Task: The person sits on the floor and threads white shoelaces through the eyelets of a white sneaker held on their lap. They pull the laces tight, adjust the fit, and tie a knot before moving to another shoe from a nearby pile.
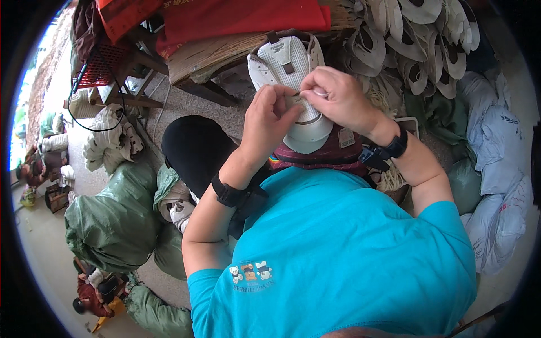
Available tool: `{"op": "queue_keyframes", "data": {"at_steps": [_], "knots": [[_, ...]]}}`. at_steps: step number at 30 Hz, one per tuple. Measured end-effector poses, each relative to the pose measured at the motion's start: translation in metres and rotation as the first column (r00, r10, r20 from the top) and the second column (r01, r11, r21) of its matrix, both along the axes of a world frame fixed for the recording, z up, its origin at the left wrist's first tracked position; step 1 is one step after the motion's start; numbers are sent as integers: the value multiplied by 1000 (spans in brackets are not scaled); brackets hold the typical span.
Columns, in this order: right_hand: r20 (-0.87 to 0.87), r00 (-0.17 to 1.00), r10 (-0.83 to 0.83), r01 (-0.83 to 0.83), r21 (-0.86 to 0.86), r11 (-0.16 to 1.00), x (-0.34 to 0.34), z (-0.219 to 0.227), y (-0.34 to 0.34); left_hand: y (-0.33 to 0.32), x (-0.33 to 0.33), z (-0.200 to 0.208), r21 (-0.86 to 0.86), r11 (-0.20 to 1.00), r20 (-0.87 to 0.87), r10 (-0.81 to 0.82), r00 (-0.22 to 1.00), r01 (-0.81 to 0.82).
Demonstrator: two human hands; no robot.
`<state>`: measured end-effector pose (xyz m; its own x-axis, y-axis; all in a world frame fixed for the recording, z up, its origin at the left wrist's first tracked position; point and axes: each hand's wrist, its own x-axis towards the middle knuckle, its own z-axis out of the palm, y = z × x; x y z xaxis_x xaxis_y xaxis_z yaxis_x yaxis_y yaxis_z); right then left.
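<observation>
A white and beige shoe upper (307, 138) lies over my lap, its mesh tongue (282, 56) pointing away from me and its rounded toe toward my body. Above its middle my two hands meet fingertip to fingertip. The thumb and forefinger of my left hand (270, 115) are pinched together by the upper's left edge; whatever they grip is too small to make out. My right hand (341, 98) is closed, with a bit of thin white lace (321, 93) showing between thumb and fingers. Both wrists wear black bands.
Ahead stands a wooden bench (211, 56) with red cloth (242, 22) on it. Many shoe uppers (417, 39) hang at the far right. White sacks (499, 163) line the right side. Green sacks (115, 217) stand at left. Two people sit farther off at left.
</observation>
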<state>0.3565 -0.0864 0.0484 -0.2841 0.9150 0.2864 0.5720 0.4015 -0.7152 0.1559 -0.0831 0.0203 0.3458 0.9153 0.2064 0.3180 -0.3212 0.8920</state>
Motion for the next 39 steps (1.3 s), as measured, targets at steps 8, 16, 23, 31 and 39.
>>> {"op": "queue_keyframes", "data": {"at_steps": [8,16,23,31,39], "knots": [[-30,998,49,-48,21,999,3,10,3,-4,-1,1,3,1000,-33,25,999,-25],[41,998,-46,45,24,999,1,-5,-2,-6,2,1,4,999,-68,50,996,-50],[-166,986,-12,-12,-145,989,-8,-2,-2,-5,-2,1,69,996,-49,65,997,-61],[-113,993,-21,-6,-240,971,-6,3,-1,9,-5,-4,425,905,-85,58,995,-17],[-303,953,1,-117,-364,924,3,-1,4,15,-38,3,599,786,-414,141,899,152]]}}
